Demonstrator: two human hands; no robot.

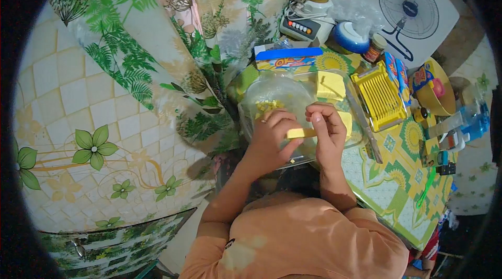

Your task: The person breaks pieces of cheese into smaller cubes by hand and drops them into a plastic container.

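Observation:
My left hand [274, 140] is closed on a yellow stick of what looks like cheese [299, 133], whose far end reaches my right hand. With fingertips and thumb pressed together, my right hand [328, 128] is closed above that end; whatever is in its pinch is hidden. Beneath both hands is a clear bowl [285, 88] with small yellow pieces [267, 106] inside. A thick yellow block of cheese [330, 85] lies on the clear tray [308, 73] beyond my right hand. Another yellow block [345, 124] is partly covered by that hand.
A knife [366, 130] lies along the tray's right side. Farther right are a yellow slotted rack [381, 98] and a yellow bowl [442, 90]. A blue-topped box [289, 55], a blender [314, 9] and a jar [375, 48] stand behind. Curtains [204, 70] hang at left.

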